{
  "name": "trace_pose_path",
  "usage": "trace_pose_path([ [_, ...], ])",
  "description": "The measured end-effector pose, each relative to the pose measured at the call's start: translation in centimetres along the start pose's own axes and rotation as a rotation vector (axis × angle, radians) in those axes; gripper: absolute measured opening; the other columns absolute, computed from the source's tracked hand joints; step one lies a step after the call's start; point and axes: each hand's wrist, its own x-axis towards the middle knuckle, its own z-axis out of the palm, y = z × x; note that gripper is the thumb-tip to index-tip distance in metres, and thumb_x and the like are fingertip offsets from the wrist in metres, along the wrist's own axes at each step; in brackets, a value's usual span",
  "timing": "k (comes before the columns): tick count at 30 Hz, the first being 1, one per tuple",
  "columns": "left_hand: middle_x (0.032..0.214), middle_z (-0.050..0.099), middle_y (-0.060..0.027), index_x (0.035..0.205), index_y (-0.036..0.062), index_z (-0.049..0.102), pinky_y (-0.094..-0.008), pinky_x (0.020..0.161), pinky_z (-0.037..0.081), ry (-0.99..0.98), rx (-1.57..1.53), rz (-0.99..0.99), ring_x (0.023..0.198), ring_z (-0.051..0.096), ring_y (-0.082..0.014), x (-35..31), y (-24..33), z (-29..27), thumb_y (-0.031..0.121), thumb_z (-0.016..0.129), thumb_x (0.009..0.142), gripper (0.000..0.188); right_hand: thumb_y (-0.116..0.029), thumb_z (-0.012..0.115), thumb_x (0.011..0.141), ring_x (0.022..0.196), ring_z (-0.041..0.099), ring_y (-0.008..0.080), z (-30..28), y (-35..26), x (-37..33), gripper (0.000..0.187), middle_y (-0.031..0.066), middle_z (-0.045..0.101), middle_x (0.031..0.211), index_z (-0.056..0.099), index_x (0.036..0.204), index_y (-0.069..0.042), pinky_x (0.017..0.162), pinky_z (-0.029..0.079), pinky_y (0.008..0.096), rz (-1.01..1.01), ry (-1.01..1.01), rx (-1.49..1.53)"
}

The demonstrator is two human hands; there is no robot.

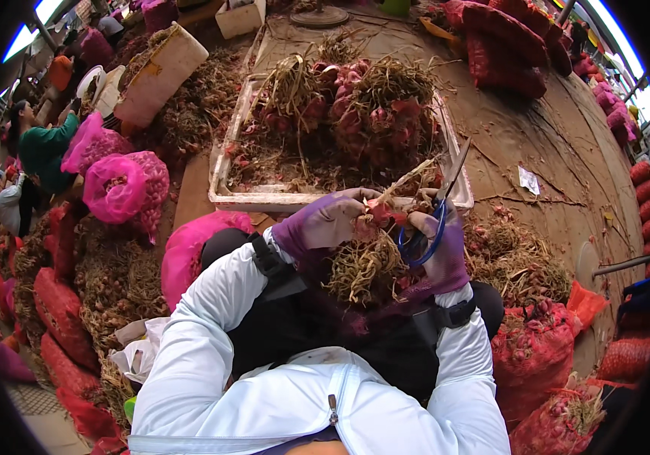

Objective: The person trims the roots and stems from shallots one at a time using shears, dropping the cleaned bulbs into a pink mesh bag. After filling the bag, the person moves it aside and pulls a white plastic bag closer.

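Observation:
My left hand (323, 221), in a purple and grey work glove, is closed on a few red shallots (375, 220) with dry stalks pointing up and right. My right hand (446, 254), gloved alike, grips blue-handled scissors (458, 168), whose pointed blades slant up past the tray's near right corner. Right-hand fingertips come close to the shallots; whether they touch is unclear. Beneath both hands, a bunch of dried stalks (367, 271) lies over my lap. Just beyond stands a shallow white tray (287, 201) with bundled shallots (378, 117) and loose dry scraps in it.
Pink mesh bags (116, 189) stand at the left, beside a tilted white box (160, 76). Red sacks (533, 345) flank my right side. A heap of dry stalks (518, 262) lies right of my knee. Further left, a person in green (48, 148) is nearby.

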Motion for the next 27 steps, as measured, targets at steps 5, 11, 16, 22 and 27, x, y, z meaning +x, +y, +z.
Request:
trace_pose_path([
  [5, 0.123, 0.052, -0.0061, 0.137, 0.0053, 0.038, -0.0384, 0.096, 0.042, 0.021, 0.082, 0.097, 0.101, 0.055, -0.0163, 0.3, -0.3, -2.1, 0.042, 0.066, 0.086, 0.069, -0.014, 0.069, 0.083, 0.083, 0.059, 0.0129, -0.7, -2.6, 0.0, 0.047, 0.0067, 0.061, 0.101, 0.046, 0.121, 0.002, 0.075, 0.047, 0.0234, 0.089, -0.194, -0.667],
  [11, 0.101, 0.059, -0.0057, 0.123, -0.0007, 0.048, -0.0279, 0.077, 0.046, 0.289, 0.461, 0.514, 0.083, 0.056, -0.0127, 0.0, 1.5, -2.0, 0.014, 0.056, 0.093, 0.035, -0.017, 0.068, 0.083, 0.092, 0.059, 0.0189, -0.9, -1.1, -0.8, 0.051, 0.0143, 0.061, 0.109, 0.041, 0.123, -0.001, 0.082, 0.048, 0.0297, -0.097, -0.195, -0.928],
  [16, 0.1, 0.056, -0.0052, 0.122, -0.0025, 0.046, -0.027, 0.075, 0.045, 0.403, 0.468, 0.345, 0.079, 0.054, -0.0111, -0.2, 2.5, -0.1, 0.013, 0.061, 0.085, 0.043, -0.022, 0.071, 0.081, 0.092, 0.059, 0.0173, -0.3, 0.7, -1.1, 0.055, 0.0137, 0.06, 0.109, 0.041, 0.123, -0.002, 0.082, 0.049, 0.0313, 0.065, -0.278, -0.937],
  [22, 0.101, 0.058, -0.0055, 0.121, -0.002, 0.049, -0.0272, 0.074, 0.051, 0.363, 0.685, 0.248, 0.081, 0.06, -0.012, -0.1, 1.4, 0.3, 0.007, 0.061, 0.083, 0.041, -0.028, 0.072, 0.085, 0.057, 0.051, 0.0054, 0.4, 0.8, -0.4, 0.036, -0.0002, 0.054, 0.072, 0.052, 0.102, -0.005, 0.051, 0.042, 0.0196, 0.124, -0.079, -0.512],
  [27, 0.103, 0.058, -0.0031, 0.121, 0.0001, 0.052, -0.0273, 0.081, 0.05, 0.286, 0.51, 0.165, 0.089, 0.057, -0.0107, 0.0, 0.1, 1.2, -0.003, 0.064, 0.084, 0.039, -0.013, 0.069, 0.087, 0.062, 0.052, 0.0043, 0.6, 2.1, 0.2, 0.029, -0.0012, 0.055, 0.08, 0.051, 0.108, -0.008, 0.053, 0.041, 0.0156, -0.04, 0.003, -0.182],
])
